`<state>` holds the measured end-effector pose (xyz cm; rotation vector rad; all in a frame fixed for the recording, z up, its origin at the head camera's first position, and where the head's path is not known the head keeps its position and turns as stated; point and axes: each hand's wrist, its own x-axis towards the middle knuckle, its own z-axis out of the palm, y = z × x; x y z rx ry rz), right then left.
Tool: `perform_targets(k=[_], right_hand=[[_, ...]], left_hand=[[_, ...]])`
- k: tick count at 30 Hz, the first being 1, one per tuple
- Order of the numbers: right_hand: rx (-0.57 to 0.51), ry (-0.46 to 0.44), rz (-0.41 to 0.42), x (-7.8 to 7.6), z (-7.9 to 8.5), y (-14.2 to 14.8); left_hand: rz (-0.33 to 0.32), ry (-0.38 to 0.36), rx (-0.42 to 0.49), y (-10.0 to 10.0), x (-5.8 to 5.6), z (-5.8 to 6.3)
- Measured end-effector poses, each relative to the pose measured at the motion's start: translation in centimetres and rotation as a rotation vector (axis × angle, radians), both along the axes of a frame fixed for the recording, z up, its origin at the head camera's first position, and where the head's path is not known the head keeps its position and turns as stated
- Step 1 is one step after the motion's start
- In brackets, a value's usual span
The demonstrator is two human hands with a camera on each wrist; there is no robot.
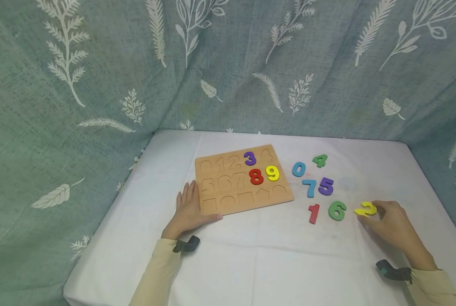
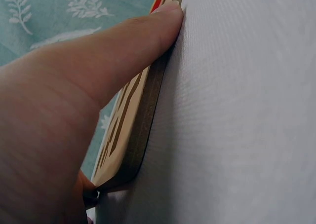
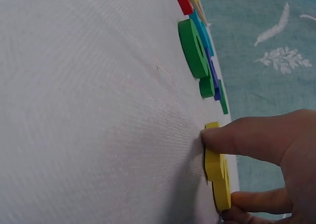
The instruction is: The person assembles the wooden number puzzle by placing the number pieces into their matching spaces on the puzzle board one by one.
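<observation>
In the head view a yellow number 2 (image 1: 367,209) is pinched between the thumb and fingers of my right hand (image 1: 394,225). The right wrist view has the same yellow piece (image 3: 215,160) low over the white cloth, thumb on one side and fingertips on the other. My left hand (image 1: 190,211) rests at the near left corner of a wooden number board (image 1: 228,206), fingers straight along its left edge and thumb against its front edge. Set in the board are a purple 3 (image 1: 250,158), a red 8 (image 1: 256,177) and a yellow 9 (image 1: 272,173); its other recesses show bare wood.
Between board and right hand lie a blue 0 (image 1: 298,169), green 4 (image 1: 320,160), blue 7 (image 1: 310,188), purple 5 (image 1: 326,186), red 1 (image 1: 313,213) and green 6 (image 1: 337,211). White cloth (image 1: 289,263) covers the table; a leaf-patterned curtain (image 1: 235,102) stands behind it.
</observation>
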<state>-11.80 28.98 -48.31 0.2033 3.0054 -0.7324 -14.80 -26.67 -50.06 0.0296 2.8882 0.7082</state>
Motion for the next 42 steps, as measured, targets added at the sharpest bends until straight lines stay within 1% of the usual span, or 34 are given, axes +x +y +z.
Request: perform_targets(k=[6,10,17,23,26,33,36,42], right_hand=[[-0.012,-0.011,0.009,0.0,0.3,0.0],[-0.026,-0.026,0.0,-0.2,0.5,-0.1],[-0.036,-0.012,0.036,-0.6,1.1,-0.3],[-0.054,-0.023,0.051,-1.1,1.8,-1.2],[-0.075,-0.011,0.061,-1.4,2.2,-1.8],[-0.1,0.051,0.14,-2.5,3.0,-3.3],[-0.109,0.062,0.176,-3.1,3.5,-4.1],[-0.131,0.07,0.229,-4.4,4.6,-6.1]], left_hand=[[-0.004,0.012,0.002,-0.1,-0.1,0.0],[-0.004,0.013,0.003,-0.1,0.0,0.1],[-0.002,0.017,0.007,0.0,0.2,0.4],[-0.003,0.039,0.019,-0.1,0.2,0.2],[-0.006,0.043,0.02,-0.1,0.2,0.1],[-0.014,0.018,0.002,0.0,0.2,0.3],[-0.012,0.007,-0.009,0.0,0.2,0.2],[-0.009,0.008,-0.014,-0.1,0.1,0.1]])
